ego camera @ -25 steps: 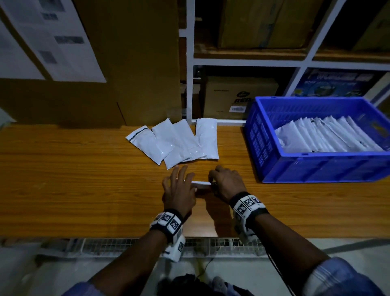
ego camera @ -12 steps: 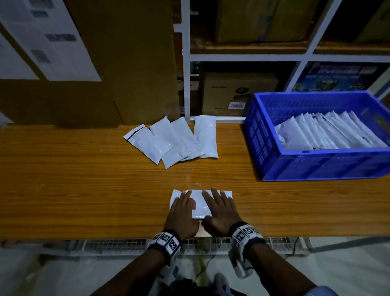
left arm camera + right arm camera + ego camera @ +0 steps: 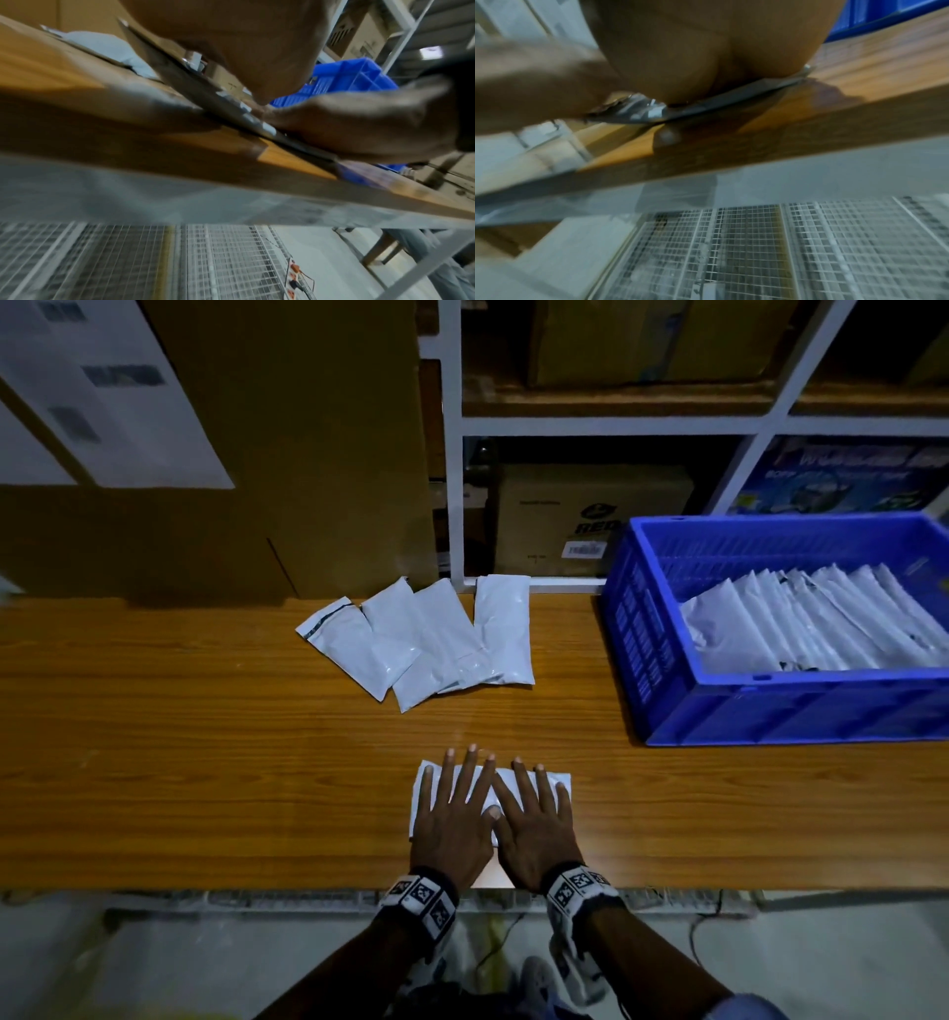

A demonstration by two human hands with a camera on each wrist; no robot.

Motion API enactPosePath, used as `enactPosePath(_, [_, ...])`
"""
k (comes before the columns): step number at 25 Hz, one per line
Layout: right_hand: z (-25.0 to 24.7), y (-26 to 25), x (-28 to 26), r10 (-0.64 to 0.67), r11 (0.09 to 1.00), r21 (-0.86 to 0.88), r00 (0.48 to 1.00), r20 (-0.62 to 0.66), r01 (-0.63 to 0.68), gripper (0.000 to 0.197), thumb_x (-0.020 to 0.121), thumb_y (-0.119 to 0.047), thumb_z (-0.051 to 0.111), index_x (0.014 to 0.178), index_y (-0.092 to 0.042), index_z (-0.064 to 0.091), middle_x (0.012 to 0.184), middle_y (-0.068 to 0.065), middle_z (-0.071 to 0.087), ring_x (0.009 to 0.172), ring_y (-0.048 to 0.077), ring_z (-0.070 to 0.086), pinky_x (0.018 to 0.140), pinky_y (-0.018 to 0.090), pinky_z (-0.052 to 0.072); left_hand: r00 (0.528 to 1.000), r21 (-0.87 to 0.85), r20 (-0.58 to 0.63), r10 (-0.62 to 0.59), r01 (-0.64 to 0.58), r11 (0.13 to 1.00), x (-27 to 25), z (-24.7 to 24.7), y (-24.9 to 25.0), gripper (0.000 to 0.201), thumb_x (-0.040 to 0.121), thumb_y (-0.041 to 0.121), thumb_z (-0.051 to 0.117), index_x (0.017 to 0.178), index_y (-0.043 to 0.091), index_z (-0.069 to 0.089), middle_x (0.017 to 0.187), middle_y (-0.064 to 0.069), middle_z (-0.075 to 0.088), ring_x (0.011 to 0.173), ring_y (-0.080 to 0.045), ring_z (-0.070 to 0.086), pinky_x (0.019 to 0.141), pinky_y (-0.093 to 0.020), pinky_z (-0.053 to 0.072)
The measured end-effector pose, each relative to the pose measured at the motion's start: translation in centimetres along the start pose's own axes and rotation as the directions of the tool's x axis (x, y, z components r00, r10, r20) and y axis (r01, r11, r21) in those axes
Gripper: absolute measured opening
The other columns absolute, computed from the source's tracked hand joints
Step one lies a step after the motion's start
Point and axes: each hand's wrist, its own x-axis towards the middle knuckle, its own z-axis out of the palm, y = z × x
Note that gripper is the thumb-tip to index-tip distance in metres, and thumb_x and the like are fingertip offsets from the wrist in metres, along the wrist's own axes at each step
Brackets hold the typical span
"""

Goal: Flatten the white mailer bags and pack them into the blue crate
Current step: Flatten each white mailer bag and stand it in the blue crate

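both hands lie flat, side by side, on one white plastic mailer bag that rests near the front edge of the long wooden table. the left hand has its fingers straight and spread, pressing down on the left half of the bag, fingertips reaching just past its far edge. the right hand presses the right half the same way, fingers straight, its thumb touching the left hand's thumb. neither hand grasps anything; both are simply flattened palms on the bag. the left wrist view shows the bag squeezed thin between palm and tabletop, and the right wrist view shows the same bag pinned under the palm, though both pictures are blurred.

further back on the table, a fan of four more white mailer bags lies overlapping, well apart from the hands. to the right stands the blue plastic crate with slotted walls, holding a row of white bags that lean against one another. behind the table are a white metal shelf frame with a brown cardboard box on it, and a large cardboard panel with white printed sheets stuck on it.
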Motion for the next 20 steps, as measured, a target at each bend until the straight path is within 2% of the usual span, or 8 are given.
enactPosePath(3, [-0.4, 0.2, 0.0, -0.028, 0.999, 0.021, 0.999, 0.032, 0.028, 0.055, 0.101, -0.053, 0.006, 0.151, -0.047, -0.016, 0.158, -0.009, -0.031, 0.144, 0.019, -0.032, 0.115, 0.045, -0.021, 0.998, -0.034, 0.02, -0.064, 0.065, 0.997, -0.9, 1.7, -0.2, 0.058, 0.105, 0.043, 0.026, 0.16, 0.025, 0.017, 0.168, -0.001, 0.005, 0.155, -0.025, 0.005, 0.121, -0.051, 0.013])
enactPosePath(5, [-0.8, 0.4, -0.1, -0.052, 0.998, 0.04, 0.997, 0.052, 0.05, 0.056, 0.101, -0.047, 0.011, 0.149, -0.047, -0.019, 0.156, -0.01, -0.034, 0.143, 0.019, -0.035, 0.115, 0.045, -0.021, 0.995, -0.044, 0.045, -0.092, 0.094, 0.995, -1.5, 2.4, -0.2, 0.057, 0.106, 0.045, 0.014, 0.16, 0.025, 0.014, 0.168, -0.001, 0.005, 0.155, -0.024, 0.006, 0.12, -0.049, 0.012])
enactPosePath(7, [-1.3, 0.6, -0.2, -0.062, 0.997, 0.059, 0.994, 0.086, 0.057, 0.058, 0.102, -0.044, 0.013, 0.149, -0.048, -0.019, 0.155, -0.01, -0.036, 0.143, 0.019, -0.035, 0.116, 0.046, -0.021, 0.994, -0.056, 0.053, -0.091, 0.094, 0.994, -1.4, 2.7, -0.3, 0.058, 0.105, 0.045, 0.01, 0.16, 0.026, 0.015, 0.168, 0.0, 0.007, 0.154, -0.024, 0.007, 0.12, -0.049, 0.011])
enactPosePath(9, [-1.9, 0.3, -0.4, -0.056, 0.997, 0.058, 0.994, 0.09, 0.05, 0.058, 0.102, -0.044, 0.014, 0.151, -0.046, -0.016, 0.155, -0.008, -0.035, 0.143, 0.021, -0.034, 0.115, 0.047, -0.021, 0.995, -0.062, 0.052, -0.08, 0.083, 0.995, -1.0, 2.7, -0.5, 0.056, 0.106, 0.046, 0.011, 0.159, 0.029, 0.017, 0.167, 0.003, 0.01, 0.154, -0.022, 0.009, 0.119, -0.047, 0.01])
enactPosePath(13, [-1.8, -0.8, -1.3, 0.012, 1.0, 0.017, 0.998, -0.068, -0.011, 0.057, 0.101, -0.048, 0.015, 0.153, -0.043, -0.009, 0.157, -0.007, -0.031, 0.143, 0.024, -0.034, 0.116, 0.048, -0.021, 0.995, -0.077, 0.046, -0.083, 0.087, 0.993, -1.0, 2.4, -0.6, 0.054, 0.104, 0.045, 0.021, 0.157, 0.033, 0.02, 0.165, 0.004, 0.019, 0.153, -0.02, 0.015, 0.119, -0.045, 0.009])
enactPosePath(16, [-0.4, -0.4, -1.9, 0.042, 0.999, -0.008, 0.998, -0.036, -0.042, 0.056, 0.102, -0.052, 0.01, 0.151, -0.045, -0.016, 0.157, -0.007, -0.033, 0.145, 0.022, -0.031, 0.118, 0.049, -0.014, 0.994, -0.09, 0.064, -0.092, 0.098, 0.991, -0.9, 2.3, -0.6, 0.057, 0.102, 0.044, 0.027, 0.157, 0.034, 0.017, 0.165, 0.004, 0.016, 0.153, -0.019, 0.007, 0.119, -0.045, 0.007])
enactPosePath(20, [0.3, 0.0, -1.4, 0.065, 0.998, 0.002, 0.998, 0.019, -0.065, 0.056, 0.1, -0.055, 0.005, 0.15, -0.045, -0.02, 0.157, -0.007, -0.034, 0.145, 0.021, -0.031, 0.119, 0.048, -0.014, 0.995, -0.106, 0.082, -0.054, 0.063, 0.992, -1.1, 2.5, -1.0, 0.062, 0.101, 0.045, 0.03, 0.159, 0.031, 0.011, 0.165, 0.002, 0.016, 0.151, -0.022, 0.015, 0.117, -0.046, 0.011])
